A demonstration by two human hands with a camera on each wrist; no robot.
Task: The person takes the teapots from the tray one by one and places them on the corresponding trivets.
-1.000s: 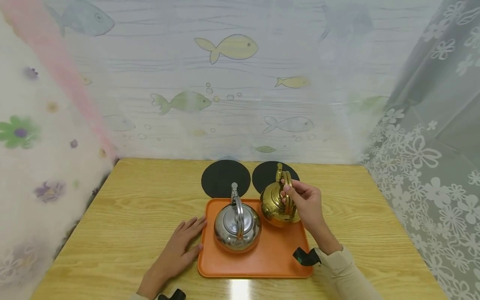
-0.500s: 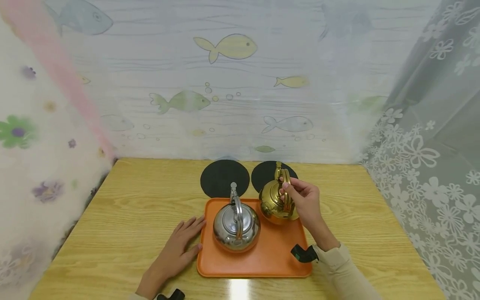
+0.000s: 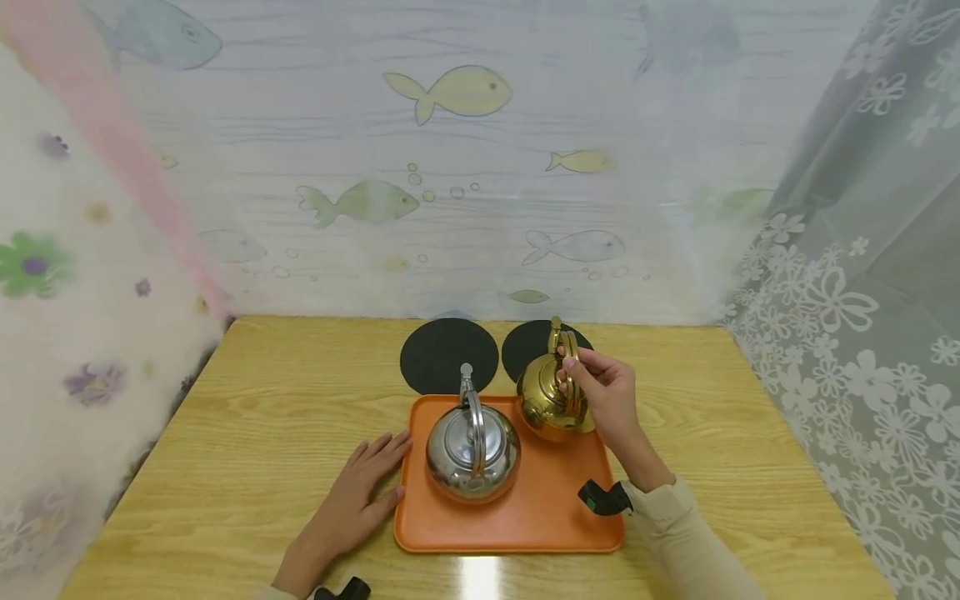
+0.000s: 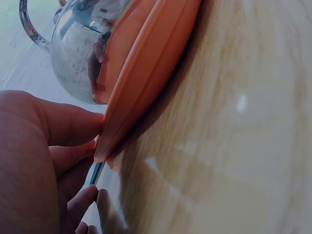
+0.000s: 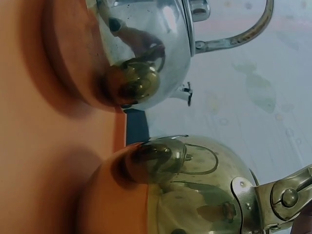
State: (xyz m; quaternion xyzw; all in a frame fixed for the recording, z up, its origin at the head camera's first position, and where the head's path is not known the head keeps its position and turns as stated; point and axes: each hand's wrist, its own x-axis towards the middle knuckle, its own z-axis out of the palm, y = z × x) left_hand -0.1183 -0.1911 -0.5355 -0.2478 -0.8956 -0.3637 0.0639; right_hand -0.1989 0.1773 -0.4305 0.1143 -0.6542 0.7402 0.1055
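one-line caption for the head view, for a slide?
Right hand grips gold kettle by its handle over orange tray; left hand steadies the tray beside silver kettle.

From my head feed I see bright, even light, with overhead glare on the desk (image 3: 480,577) near its front edge. Edges bow outward. Both wrist views sit close and soft, with reflections on the kettles.

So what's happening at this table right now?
A person's right hand grips the handle of a gold kettle at the far right corner of an orange tray. The left hand rests flat against the tray's left edge. A silver kettle sits on the tray; two black round mats lie behind.
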